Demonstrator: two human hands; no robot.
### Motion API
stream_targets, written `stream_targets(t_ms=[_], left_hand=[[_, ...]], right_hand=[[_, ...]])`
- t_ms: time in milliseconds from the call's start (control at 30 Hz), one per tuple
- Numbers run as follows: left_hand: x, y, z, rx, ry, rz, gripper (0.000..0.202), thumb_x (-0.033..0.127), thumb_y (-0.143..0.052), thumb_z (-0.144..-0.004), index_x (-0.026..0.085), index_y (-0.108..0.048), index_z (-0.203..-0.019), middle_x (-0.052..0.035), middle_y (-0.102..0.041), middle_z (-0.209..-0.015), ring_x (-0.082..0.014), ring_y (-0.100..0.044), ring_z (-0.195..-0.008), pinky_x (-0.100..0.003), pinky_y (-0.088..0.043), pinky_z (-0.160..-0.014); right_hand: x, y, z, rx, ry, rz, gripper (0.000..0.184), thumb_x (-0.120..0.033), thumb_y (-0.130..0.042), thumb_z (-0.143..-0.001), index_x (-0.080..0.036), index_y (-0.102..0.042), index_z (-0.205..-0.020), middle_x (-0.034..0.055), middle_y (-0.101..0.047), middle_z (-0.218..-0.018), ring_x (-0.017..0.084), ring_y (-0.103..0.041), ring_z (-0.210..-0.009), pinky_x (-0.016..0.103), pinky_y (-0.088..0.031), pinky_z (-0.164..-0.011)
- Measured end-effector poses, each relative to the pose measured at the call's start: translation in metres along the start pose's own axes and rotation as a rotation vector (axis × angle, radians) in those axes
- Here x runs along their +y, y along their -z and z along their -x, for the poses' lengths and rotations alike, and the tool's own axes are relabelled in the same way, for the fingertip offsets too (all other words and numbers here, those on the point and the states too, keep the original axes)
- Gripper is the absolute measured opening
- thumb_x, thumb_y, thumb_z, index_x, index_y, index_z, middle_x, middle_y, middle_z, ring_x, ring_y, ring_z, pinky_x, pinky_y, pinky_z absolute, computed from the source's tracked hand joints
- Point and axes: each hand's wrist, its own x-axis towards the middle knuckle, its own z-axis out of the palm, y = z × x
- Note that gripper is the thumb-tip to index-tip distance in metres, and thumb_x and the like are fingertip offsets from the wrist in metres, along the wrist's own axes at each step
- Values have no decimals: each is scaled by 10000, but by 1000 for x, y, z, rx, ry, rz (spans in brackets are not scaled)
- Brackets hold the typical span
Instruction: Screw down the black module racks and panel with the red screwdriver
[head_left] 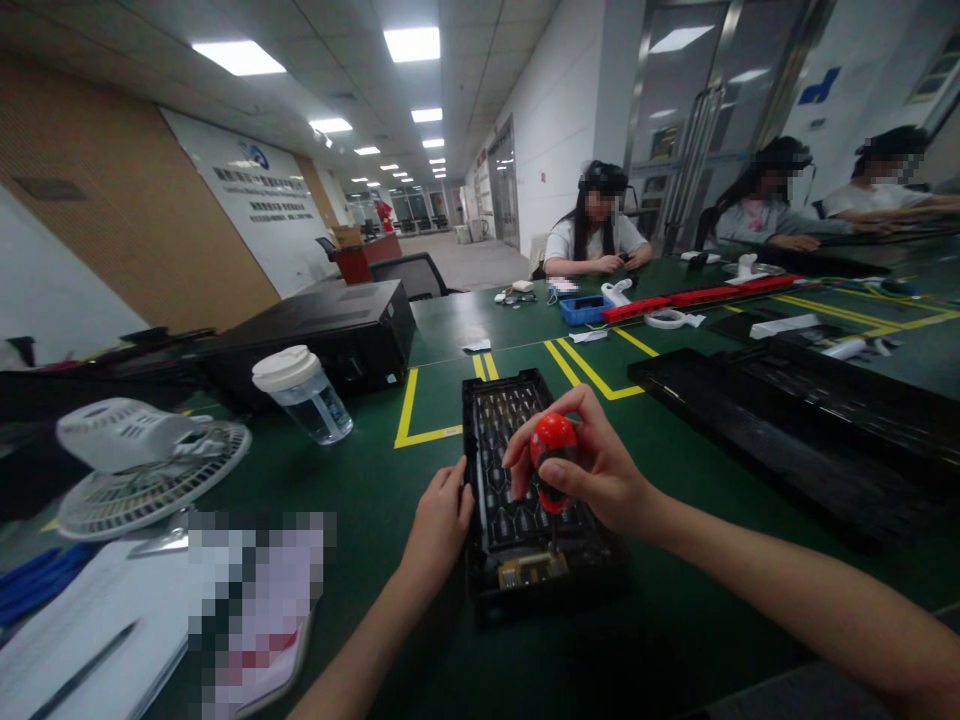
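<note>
A green counter spreads around the black casing, the thing being worked on, marked with yellow tape beyond its far end. Past that, three people sit at the counter, beyond the casing and to its right; lit ceiling panels run back over a long room.

Left of the casing stand a lidded clear cup and, farther out, a white fan; a large black box lies behind the cup. Papers lie left of the casing and nearer the wearer. Green surface shows between the casing and the cup, and a strip of it separates the casing from a long black panel on its right.

The left hand rests against the casing's left edge, fingers bent; whether it grips the rim, I cannot tell. The right hand is above the casing, thumb and fingers wrapped around a red-handled tool, held upright above a small circuit board at the casing's near end.
</note>
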Motion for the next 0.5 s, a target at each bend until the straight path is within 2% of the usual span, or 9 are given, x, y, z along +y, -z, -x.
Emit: stream_targets(t_ms=[200,500], left_hand=[[1,1,0,0,21,13,419,200,-387,-893,103,-494,-1287,-130,-590,-1153,-218,-595,-1022,-355,-459,-935],[2,2,0,-33,39,-5,444,197,-374,-898,60,-465,-1311,-145,-574,-1165,-220,-581,-1035,-347,-447,-947]], right_hand=[[6,3,0,23,-13,-10,342,-243,-651,-825,-226,-331,-946,3,-621,-864,86,-606,-598,198,-455,-485],[10,6,0,71,-43,-18,370,-325,-668,-806,-226,-368,-1000,-29,-547,-797,68,-542,-546,176,-406,-450]])
